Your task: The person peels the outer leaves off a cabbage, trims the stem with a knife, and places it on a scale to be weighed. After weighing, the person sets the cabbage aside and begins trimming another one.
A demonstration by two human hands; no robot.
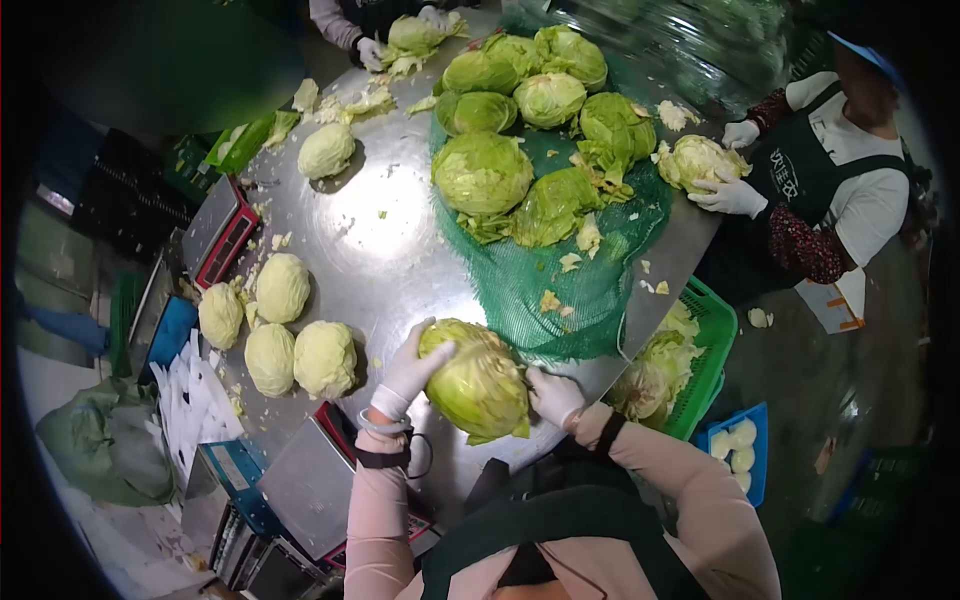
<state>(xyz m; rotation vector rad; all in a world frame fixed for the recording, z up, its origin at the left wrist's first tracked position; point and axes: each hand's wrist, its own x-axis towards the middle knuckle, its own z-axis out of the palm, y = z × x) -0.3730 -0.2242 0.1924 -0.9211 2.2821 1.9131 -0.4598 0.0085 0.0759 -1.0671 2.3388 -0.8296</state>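
A large green cabbage (475, 385) is held just above the near edge of the metal table (385, 215). My gloved left hand (410, 368) wraps round its left side, thumb on top. On its right side my gloved right hand (553, 396) has its fingers curled in against the outer leaves near the stem end; the fingertips are partly hidden. Beyond it, whole green cabbages (482, 173) lie on a green mesh bag (530, 300). Trimmed pale cabbages (324, 359) stand in a group on the left part of the table.
Scales (222, 232) line the table's left side, another (310, 485) nearer me. A co-worker (830, 170) at right holds a cabbage (700, 163); another person's gloved hands (370, 54) work at the far edge. A green basket (715, 340) and blue basket (762, 455) sit at lower right.
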